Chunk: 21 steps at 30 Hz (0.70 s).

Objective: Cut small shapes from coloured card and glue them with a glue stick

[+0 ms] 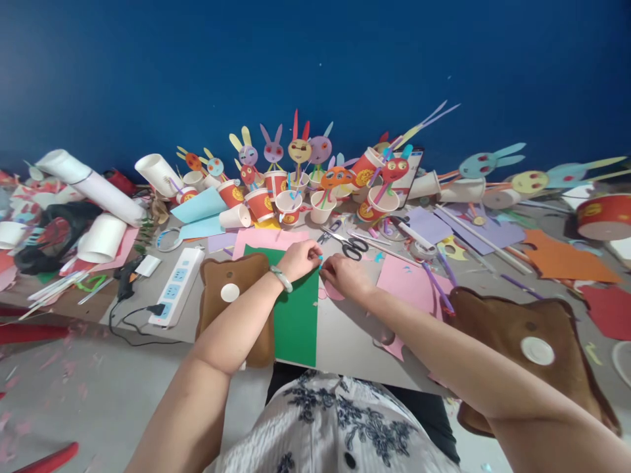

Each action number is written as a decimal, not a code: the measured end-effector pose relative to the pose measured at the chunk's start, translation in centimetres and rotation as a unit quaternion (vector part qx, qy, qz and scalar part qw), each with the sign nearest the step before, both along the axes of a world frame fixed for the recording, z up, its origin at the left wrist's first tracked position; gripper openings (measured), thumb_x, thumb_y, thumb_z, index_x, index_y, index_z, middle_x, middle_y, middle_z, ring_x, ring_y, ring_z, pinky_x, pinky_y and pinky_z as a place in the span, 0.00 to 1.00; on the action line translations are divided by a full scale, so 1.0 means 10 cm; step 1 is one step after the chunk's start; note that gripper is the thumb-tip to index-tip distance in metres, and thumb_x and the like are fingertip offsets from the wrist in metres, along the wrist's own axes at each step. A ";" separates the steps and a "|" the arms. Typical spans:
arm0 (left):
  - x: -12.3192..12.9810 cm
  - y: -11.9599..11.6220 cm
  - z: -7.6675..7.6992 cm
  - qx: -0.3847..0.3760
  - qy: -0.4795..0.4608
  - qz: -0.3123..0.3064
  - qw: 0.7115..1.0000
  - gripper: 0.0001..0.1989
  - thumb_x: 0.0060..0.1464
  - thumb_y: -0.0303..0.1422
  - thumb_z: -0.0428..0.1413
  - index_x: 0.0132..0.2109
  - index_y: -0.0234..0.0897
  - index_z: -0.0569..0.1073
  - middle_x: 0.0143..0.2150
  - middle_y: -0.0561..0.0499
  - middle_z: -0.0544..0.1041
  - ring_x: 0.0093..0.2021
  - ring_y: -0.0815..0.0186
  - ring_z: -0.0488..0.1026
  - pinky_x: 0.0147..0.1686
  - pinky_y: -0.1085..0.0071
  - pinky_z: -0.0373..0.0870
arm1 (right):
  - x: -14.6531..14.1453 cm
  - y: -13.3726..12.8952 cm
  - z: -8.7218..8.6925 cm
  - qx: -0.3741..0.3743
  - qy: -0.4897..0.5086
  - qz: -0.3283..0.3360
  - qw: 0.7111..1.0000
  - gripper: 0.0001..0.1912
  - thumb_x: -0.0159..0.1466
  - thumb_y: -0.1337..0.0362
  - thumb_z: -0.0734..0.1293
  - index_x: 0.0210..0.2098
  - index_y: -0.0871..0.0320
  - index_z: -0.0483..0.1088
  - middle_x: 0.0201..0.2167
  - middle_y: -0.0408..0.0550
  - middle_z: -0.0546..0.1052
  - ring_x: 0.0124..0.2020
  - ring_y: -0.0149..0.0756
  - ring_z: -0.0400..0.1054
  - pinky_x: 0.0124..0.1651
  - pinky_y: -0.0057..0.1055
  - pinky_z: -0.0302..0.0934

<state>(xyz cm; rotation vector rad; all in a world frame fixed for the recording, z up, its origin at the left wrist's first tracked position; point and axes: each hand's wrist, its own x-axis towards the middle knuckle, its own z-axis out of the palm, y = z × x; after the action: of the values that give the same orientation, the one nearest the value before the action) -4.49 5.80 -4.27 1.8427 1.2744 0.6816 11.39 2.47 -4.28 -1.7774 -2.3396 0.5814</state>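
Observation:
Close together above the upper right edge of a green paper sheet [296,328], my two hands almost meet. Both my left hand [300,260] and my right hand [348,278] are closed in a pinch at a small blue piece [321,260], which looks like paper; the fingers partly hide it. Pink paper cutouts [333,291] lie under my right hand. Just beyond it are black-handled scissors [355,248], with another pair [331,230] behind them. A bracelet circles my left wrist.
Paper cups with rabbit-faced paper figures [299,151] line the back by the blue wall. Brown cushions [235,315] flank me. A power strip [176,287] and glue gun [129,276] lie left. Pink paper [409,282], purple sheets [486,226] and orange paper [566,256] lie right.

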 end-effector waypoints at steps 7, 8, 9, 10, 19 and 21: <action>0.00 0.01 -0.02 -0.003 -0.014 -0.002 1.000 0.08 0.45 0.20 0.57 0.36 0.31 0.74 0.29 0.51 0.76 0.30 0.71 0.72 0.33 0.76 0.68 | 0.07 0.00 -0.06 0.011 0.081 0.003 0.997 0.06 0.62 0.66 0.64 0.30 0.60 0.71 0.30 0.51 0.77 0.30 0.36 0.70 0.31 0.28 0.55; 0.01 0.01 -0.03 -0.007 -0.018 -0.004 1.000 0.09 0.46 0.21 0.57 0.37 0.31 0.75 0.29 0.51 0.76 0.30 0.71 0.72 0.33 0.76 0.68 | 0.11 0.00 -0.06 0.012 0.101 0.003 0.995 0.06 0.62 0.66 0.63 0.30 0.59 0.71 0.29 0.50 0.77 0.29 0.35 0.70 0.31 0.27 0.56; 0.01 0.01 -0.04 -0.010 -0.021 -0.009 1.000 0.09 0.46 0.21 0.58 0.38 0.31 0.75 0.30 0.50 0.77 0.30 0.71 0.72 0.33 0.75 0.68 | 0.15 0.00 -0.07 0.012 0.119 0.003 0.993 0.06 0.62 0.67 0.62 0.30 0.59 0.70 0.28 0.48 0.77 0.28 0.34 0.70 0.31 0.27 0.57; 0.01 0.00 -0.04 -0.013 -0.022 -0.016 1.000 0.10 0.47 0.22 0.58 0.39 0.31 0.76 0.30 0.50 0.77 0.30 0.70 0.72 0.33 0.75 0.68 | 0.19 -0.01 -0.07 0.011 0.135 0.002 0.991 0.06 0.62 0.67 0.61 0.30 0.59 0.69 0.27 0.47 0.77 0.27 0.32 0.70 0.31 0.26 0.58; 0.08 -0.08 -0.03 -0.006 -0.005 -0.065 0.998 0.07 0.49 0.24 0.57 0.37 0.32 0.77 0.32 0.49 0.79 0.30 0.69 0.73 0.33 0.74 0.68 | 0.55 -0.08 -0.23 0.012 0.341 -0.056 0.938 0.06 0.58 0.63 0.65 0.26 0.58 0.69 0.21 0.43 0.75 0.22 0.32 0.67 0.26 0.27 0.59; 0.11 -0.12 -0.01 0.033 0.002 -0.059 0.998 0.06 0.49 0.24 0.56 0.36 0.33 0.77 0.33 0.49 0.79 0.32 0.69 0.74 0.35 0.74 0.69 | 0.54 -0.11 -0.27 0.035 0.349 -0.067 0.934 0.07 0.58 0.62 0.65 0.27 0.58 0.69 0.20 0.42 0.74 0.21 0.31 0.65 0.25 0.27 0.58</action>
<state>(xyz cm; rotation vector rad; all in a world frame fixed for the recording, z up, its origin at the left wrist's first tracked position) -3.42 4.64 -4.39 1.9566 1.1473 0.6638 16.77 1.38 -6.95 -1.3697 -1.7149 0.9083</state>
